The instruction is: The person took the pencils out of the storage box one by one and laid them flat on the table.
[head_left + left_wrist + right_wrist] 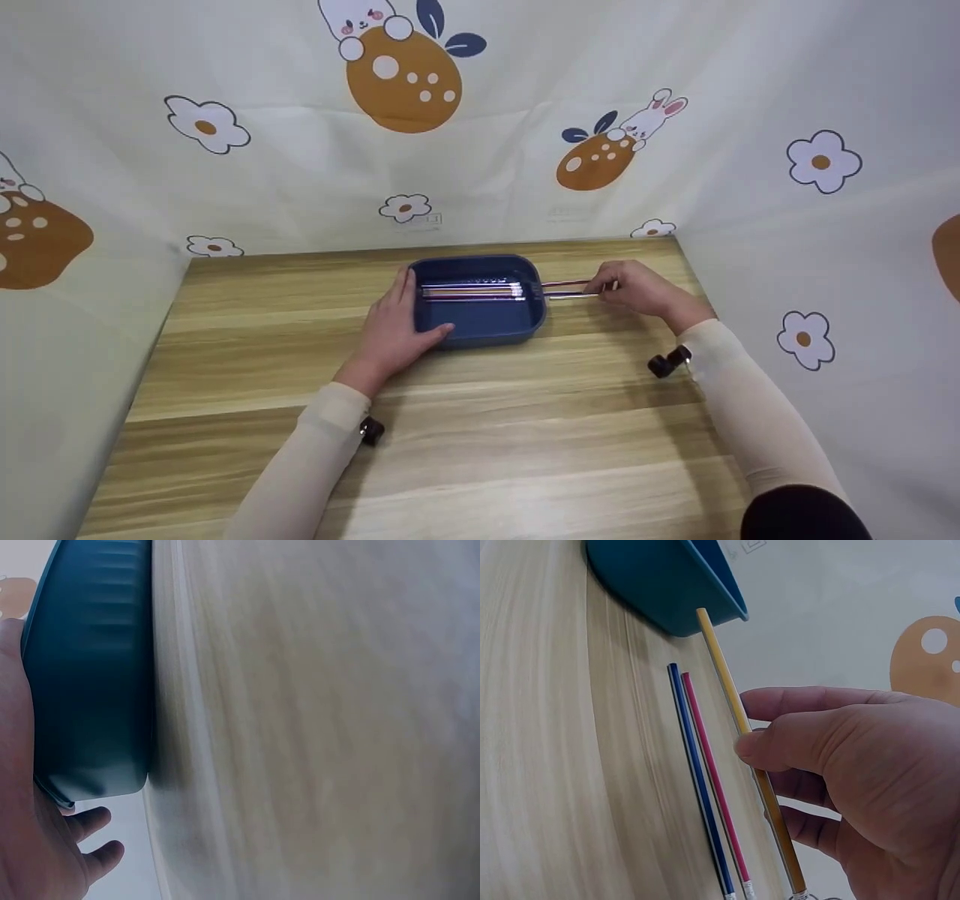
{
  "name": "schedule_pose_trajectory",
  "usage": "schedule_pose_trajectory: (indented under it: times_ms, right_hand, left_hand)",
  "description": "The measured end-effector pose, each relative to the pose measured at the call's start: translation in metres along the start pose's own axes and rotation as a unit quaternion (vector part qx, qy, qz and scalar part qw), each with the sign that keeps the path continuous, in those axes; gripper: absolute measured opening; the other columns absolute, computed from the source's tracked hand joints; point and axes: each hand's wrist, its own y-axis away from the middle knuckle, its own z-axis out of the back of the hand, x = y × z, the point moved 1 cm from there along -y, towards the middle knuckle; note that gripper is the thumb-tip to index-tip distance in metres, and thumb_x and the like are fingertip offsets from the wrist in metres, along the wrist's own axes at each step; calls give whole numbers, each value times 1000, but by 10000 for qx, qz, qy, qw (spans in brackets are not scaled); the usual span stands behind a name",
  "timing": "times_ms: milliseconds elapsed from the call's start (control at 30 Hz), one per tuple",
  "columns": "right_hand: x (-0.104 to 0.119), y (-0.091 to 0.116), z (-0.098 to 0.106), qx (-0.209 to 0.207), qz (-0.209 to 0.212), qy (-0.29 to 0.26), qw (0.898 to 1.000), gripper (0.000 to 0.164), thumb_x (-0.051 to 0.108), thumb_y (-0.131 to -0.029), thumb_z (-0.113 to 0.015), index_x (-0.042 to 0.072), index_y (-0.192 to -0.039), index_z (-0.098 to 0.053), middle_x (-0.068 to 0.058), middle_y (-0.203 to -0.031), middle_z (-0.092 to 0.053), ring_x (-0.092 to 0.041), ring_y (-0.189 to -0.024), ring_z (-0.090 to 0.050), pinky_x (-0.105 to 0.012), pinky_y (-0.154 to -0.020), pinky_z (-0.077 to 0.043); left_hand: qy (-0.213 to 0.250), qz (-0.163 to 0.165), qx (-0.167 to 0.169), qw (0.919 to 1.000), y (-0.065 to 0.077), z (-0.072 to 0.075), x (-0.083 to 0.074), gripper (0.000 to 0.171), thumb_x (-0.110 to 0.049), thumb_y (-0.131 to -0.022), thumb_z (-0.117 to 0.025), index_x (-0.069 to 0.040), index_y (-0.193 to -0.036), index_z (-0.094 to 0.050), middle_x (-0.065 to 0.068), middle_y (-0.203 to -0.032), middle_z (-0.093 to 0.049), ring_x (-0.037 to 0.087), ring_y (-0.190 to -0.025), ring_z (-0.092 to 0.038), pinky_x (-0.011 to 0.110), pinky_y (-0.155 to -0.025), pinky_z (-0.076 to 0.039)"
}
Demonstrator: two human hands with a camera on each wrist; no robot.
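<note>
A dark blue plastic bin (480,328) stands on the table, with several striped-looking pencils (472,291) lying side by side in it. My left hand (392,326) holds its left end, the thumb over the front rim and the fingers along the left side. In the left wrist view two fingertips (91,823) show past the bin's corner. To the right of the bin, my right hand (630,286) pinches a yellow pencil (731,690) between thumb and fingers. A blue pencil (697,772) and a pink-red pencil (715,780) lie beside it on the table.
The wood-grain table (480,435) meets a pale printed curtain (300,165) at its back and sides. Small black cameras (660,365) sit on both sleeved wrists. The curtain stands close behind the bin and right hand.
</note>
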Motion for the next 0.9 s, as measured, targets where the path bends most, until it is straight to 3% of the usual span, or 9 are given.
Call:
schedule_pose_trajectory:
  times_ms: [500,900]
  right_hand:
    - [-14,-5,-14,-73,130,37,9999,21,-11,-94,-75,1,-106,-88,-15,-98,-77,-21,-89,-66,-28,-81,-53]
    - [-19,-10,-19,72,-80,-33,9999,25,-13,-94,-75,3,-109,-88,-10,-106,-79,-29,-103,-72,-42,-93,-56]
  left_hand:
    - [-28,7,12,10000,1,1,0,128,-78,-94,-69,0,-176,-11,19,-184,-11,47,-161,-33,64,-129,-29]
    - [7,6,5,10000,0,0,0,127,-75,-94,-73,0,-176,-11,18,-185,-9,48,-161,-32,65,-130,-28]
